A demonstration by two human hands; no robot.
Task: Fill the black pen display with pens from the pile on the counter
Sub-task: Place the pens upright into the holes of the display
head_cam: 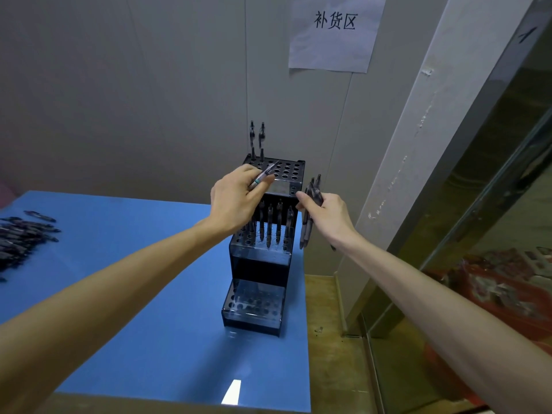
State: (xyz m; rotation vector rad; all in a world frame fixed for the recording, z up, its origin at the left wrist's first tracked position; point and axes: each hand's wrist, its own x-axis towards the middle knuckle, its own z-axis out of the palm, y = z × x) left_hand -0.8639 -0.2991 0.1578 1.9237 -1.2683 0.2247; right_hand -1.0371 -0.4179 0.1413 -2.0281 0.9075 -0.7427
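Observation:
A black three-tier pen display stands at the right edge of the blue counter. Two pens stand upright in the top tier's back left holes. Several pens fill the middle tier, and the bottom tier's holes look empty. My left hand pinches a single pen, slanted over the top tier. My right hand, just right of the display, grips a bundle of pens. The pile of dark pens lies at the counter's far left.
A grey wall rises behind the counter, with a paper sign on it. Right of the counter are a bare floor strip and a glass-fronted frame. The display sits close to the counter's right edge.

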